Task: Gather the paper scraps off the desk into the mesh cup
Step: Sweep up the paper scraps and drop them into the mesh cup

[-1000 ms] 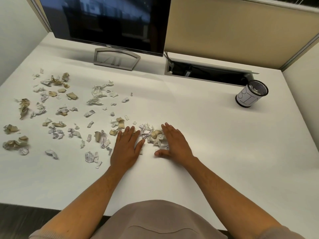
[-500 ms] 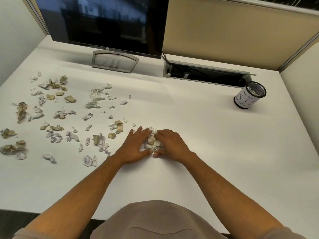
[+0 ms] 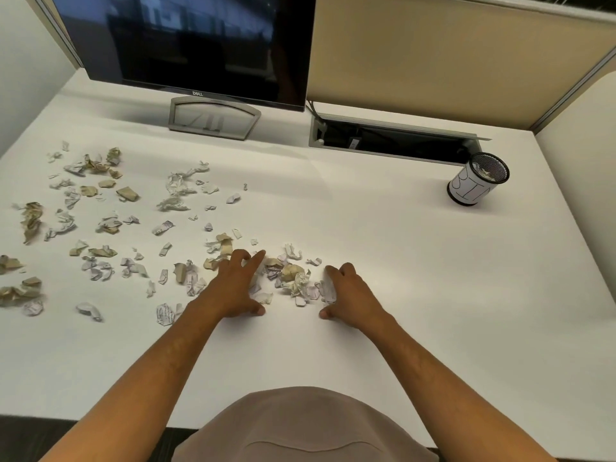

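The white bench (image 3: pixel 416 295) fills most of my view, with the dark monitor (image 3: pixel 200 45) at twelve o'clock on its grey stand (image 3: pixel 215 118) and a tan partition (image 3: pixel 450 55) at one o'clock. A cable slot (image 3: pixel 393 141) lies open in the bench just right of the stand.

The paper scraps (image 3: pixel 100 225), white and tan, are spread across the bench from nine to eleven o'clock, and a smaller heap (image 3: pixel 293 278) sits straight ahead between my hands.

My left hand (image 3: pixel 238 288) rests flat at the heap's nine o'clock side, fingers straight and spread, fingertips among the scraps. My right hand (image 3: pixel 348 293) rests at its three o'clock side, fingers bent inward against the scraps, gripping nothing (the two hands stand apart with the heap between them).

The mesh cup (image 3: pixel 478 180) stands well apart at two o'clock, upright near the slot's right end, wrapped in a white label with black lettering; a few scraps show inside.
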`<state>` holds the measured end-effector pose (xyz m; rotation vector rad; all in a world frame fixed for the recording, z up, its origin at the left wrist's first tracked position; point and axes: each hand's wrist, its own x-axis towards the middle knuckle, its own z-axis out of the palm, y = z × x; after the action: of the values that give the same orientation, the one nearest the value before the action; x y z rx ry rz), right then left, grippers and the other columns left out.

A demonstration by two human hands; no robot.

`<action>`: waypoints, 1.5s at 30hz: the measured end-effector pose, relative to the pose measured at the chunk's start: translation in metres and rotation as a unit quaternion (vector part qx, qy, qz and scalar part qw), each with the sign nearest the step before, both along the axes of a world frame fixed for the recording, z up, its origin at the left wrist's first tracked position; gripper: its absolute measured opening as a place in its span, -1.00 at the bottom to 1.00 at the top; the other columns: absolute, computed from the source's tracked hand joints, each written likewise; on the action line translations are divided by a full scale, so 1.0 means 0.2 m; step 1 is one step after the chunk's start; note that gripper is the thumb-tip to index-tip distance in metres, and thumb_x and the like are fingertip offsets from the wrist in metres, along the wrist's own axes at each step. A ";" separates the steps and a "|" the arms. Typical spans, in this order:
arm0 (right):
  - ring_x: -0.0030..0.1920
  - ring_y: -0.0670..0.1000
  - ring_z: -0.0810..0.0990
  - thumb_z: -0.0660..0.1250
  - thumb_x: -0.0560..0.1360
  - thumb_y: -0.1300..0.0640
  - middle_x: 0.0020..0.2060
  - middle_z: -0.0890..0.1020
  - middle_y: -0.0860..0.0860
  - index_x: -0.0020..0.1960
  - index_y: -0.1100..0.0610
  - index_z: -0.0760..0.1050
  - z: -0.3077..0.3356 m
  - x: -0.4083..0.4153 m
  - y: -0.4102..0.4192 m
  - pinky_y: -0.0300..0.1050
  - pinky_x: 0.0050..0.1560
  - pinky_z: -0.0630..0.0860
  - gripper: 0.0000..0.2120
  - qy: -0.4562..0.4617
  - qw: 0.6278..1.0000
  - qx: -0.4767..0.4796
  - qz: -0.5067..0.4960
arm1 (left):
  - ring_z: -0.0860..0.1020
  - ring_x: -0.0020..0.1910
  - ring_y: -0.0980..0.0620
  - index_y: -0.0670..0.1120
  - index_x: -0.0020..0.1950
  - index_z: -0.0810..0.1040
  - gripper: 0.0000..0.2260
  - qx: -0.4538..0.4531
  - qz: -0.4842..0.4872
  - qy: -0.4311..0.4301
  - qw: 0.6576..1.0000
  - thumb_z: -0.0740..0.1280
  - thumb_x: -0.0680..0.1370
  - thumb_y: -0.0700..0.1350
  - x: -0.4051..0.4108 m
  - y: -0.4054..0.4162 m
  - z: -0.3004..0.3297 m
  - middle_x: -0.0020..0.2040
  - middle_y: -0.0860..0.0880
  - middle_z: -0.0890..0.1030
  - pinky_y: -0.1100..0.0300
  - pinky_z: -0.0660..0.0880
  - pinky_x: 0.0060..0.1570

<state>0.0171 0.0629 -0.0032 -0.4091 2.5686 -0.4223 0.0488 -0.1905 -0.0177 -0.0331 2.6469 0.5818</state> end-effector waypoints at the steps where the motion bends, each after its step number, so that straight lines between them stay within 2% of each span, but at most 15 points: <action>1: 0.10 0.16 0.47 0.55 0.29 0.05 0.18 0.34 0.13 0.39 0.16 0.28 0.00 0.00 -0.03 -0.05 0.06 0.49 -0.23 0.002 1.000 -0.009 -0.005 | 0.21 0.38 -0.14 0.07 0.57 0.01 0.04 0.018 0.019 -0.004 1.000 0.60 0.26 0.04 -0.01 0.02 0.00 0.44 -0.05 0.12 0.01 0.38 0.27; 5: 0.18 0.16 0.47 0.53 0.32 0.10 0.21 0.36 0.15 0.43 0.17 0.27 0.01 -0.04 -0.12 -0.10 0.09 0.44 -0.24 -0.003 0.999 -0.048 -0.024 | 0.34 0.33 -0.14 0.00 0.56 0.06 -0.03 0.032 0.029 -0.003 0.999 0.58 0.31 -0.09 -0.06 0.08 0.02 0.43 -0.11 0.16 0.06 0.42 0.23; 8: 0.17 0.14 0.46 0.55 0.27 0.04 0.20 0.36 0.12 0.38 0.13 0.30 0.04 -0.08 -0.17 -0.13 0.07 0.43 -0.23 -0.013 0.998 -0.062 -0.022 | 0.41 0.28 -0.12 0.04 0.57 0.02 -0.01 0.024 0.017 -0.006 1.000 0.57 0.31 -0.13 -0.10 0.11 0.04 0.42 -0.12 0.18 0.11 0.45 0.15; 13: 0.21 0.14 0.41 0.54 0.28 -0.09 0.21 0.36 0.10 0.44 0.02 0.25 0.05 -0.08 -0.24 0.00 0.16 0.47 -0.17 -0.020 0.999 -0.038 -0.002 | 0.47 0.16 -0.06 0.18 0.54 0.07 -0.01 0.027 -0.025 -0.018 0.999 0.58 0.27 -0.11 -0.17 0.14 0.05 0.30 -0.06 0.21 0.21 0.45 -0.01; 17: 0.19 0.16 0.37 0.46 0.37 -0.07 0.21 0.38 0.11 0.40 -0.08 0.31 0.01 0.00 -0.30 0.01 0.02 0.50 -0.34 0.033 0.999 -0.032 0.028 | 0.51 0.06 -0.03 0.17 0.46 0.30 -0.16 0.048 -0.047 -0.017 0.998 0.59 0.25 -0.06 -0.20 0.16 0.06 0.25 -0.02 0.24 0.21 0.44 0.02; 19: 0.18 0.19 0.36 0.40 0.45 -0.02 0.20 0.39 0.13 0.40 -0.04 0.30 -0.02 0.03 -0.30 0.01 -0.08 0.49 -0.44 0.072 0.996 -0.016 0.058 | 0.53 0.05 -0.04 0.11 0.38 0.42 -0.27 0.051 -0.051 -0.010 0.997 0.60 0.25 -0.07 -0.20 0.16 0.05 0.22 -0.03 0.29 0.15 0.47 0.10; 21: 0.16 0.19 0.37 0.33 0.52 0.01 0.18 0.42 0.14 0.37 0.01 0.36 -0.05 0.05 -0.29 0.00 -0.14 0.47 -0.56 0.097 0.993 -0.019 0.070 | 0.53 0.02 -0.05 0.06 0.30 0.50 -0.40 0.056 -0.051 0.005 0.997 0.58 0.29 -0.08 -0.19 0.16 0.06 0.16 -0.02 0.34 0.12 0.49 0.07; 24: 0.10 0.18 0.41 0.31 0.55 0.05 0.09 0.48 0.13 0.20 0.11 0.48 -0.07 0.04 -0.26 0.00 -0.20 0.44 -0.74 0.119 0.989 -0.033 0.079 | 0.52 0.00 -0.04 0.00 0.20 0.57 -0.57 0.066 -0.036 0.030 0.997 0.53 0.34 -0.12 -0.18 0.16 0.06 0.09 -0.01 0.41 0.13 0.46 0.00; 28: -0.04 0.14 0.44 0.39 0.42 0.22 -0.08 0.52 0.11 -0.03 0.18 0.52 -0.09 0.04 -0.23 -0.05 -0.26 0.29 -0.87 0.131 0.987 -0.055 0.079 | 0.52 0.01 -0.04 -0.05 0.12 0.61 -0.72 0.068 -0.022 0.053 0.996 0.47 0.41 -0.14 -0.16 0.17 0.05 0.08 -0.01 0.48 0.16 0.41 -0.07; 31: -0.17 0.11 0.47 0.37 0.38 0.28 -0.24 0.56 0.10 -0.21 0.18 0.53 -0.07 0.02 -0.21 -0.03 -0.23 0.36 -0.97 0.105 0.986 -0.127 0.004 | 0.52 0.02 -0.04 -0.09 0.12 0.62 -0.76 0.064 -0.018 0.065 0.996 0.43 0.46 -0.14 -0.15 0.18 0.04 0.07 -0.02 0.52 0.19 0.36 -0.11; 33: -0.22 0.08 0.54 0.37 0.37 0.32 -0.27 0.64 0.11 -0.22 0.21 0.60 -0.05 0.01 -0.19 -0.07 -0.20 0.43 -0.94 0.073 0.972 -0.208 -0.077 | 0.53 -0.01 -0.06 -0.12 0.06 0.64 -0.82 0.060 -0.009 0.077 0.995 0.42 0.48 -0.11 -0.14 0.19 0.03 0.01 -0.06 0.55 0.16 0.40 -0.10; 37: -0.18 -0.13 0.59 0.47 0.37 0.30 -0.17 0.71 -0.01 -0.04 0.14 0.69 -0.02 0.00 -0.10 -0.48 -0.19 0.39 -0.81 0.016 0.934 -0.290 -0.209 | 0.57 -0.20 -0.09 -0.14 -0.20 0.65 -0.98 0.105 0.078 0.094 0.987 0.43 0.42 -0.20 -0.12 0.20 0.04 -0.24 -0.09 0.61 0.11 0.44 -0.20; 41: -0.17 -0.13 0.63 0.50 0.38 0.28 -0.20 0.69 -0.09 -0.03 0.10 0.68 0.00 -0.01 0.01 -0.31 -0.07 0.52 -0.81 -0.040 0.880 -0.365 -0.301 | 0.59 -0.29 -0.04 -0.13 -0.24 0.66 -0.92 0.188 0.139 0.075 0.969 0.41 0.40 -0.29 -0.11 0.21 0.04 -0.32 -0.06 0.64 0.19 0.53 -0.29; 43: -0.16 -0.09 0.62 0.50 0.39 0.27 -0.17 0.69 -0.04 -0.02 0.10 0.68 0.00 -0.01 0.07 -0.14 -0.01 0.54 -0.81 -0.058 0.854 -0.394 -0.335 | 0.58 -0.31 0.04 -0.11 -0.24 0.66 -0.91 0.219 0.155 0.081 0.960 0.45 0.40 -0.29 -0.12 0.23 0.05 -0.34 0.01 0.64 0.36 0.47 -0.36; 45: -0.14 -0.04 0.61 0.50 0.39 0.30 -0.13 0.69 0.02 0.00 0.14 0.67 0.01 -0.02 0.13 -0.08 0.00 0.53 -0.80 -0.070 0.823 -0.434 -0.359 | 0.57 -0.30 0.06 -0.10 -0.22 0.67 -0.95 0.233 0.157 0.091 0.955 0.49 0.40 -0.23 -0.14 0.25 0.07 -0.33 -0.01 0.66 0.35 0.43 -0.32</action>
<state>0.0132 0.0887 -0.0021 0.3366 2.1420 -1.8316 0.0217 -0.1396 -0.0036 -0.2744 2.6210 1.3633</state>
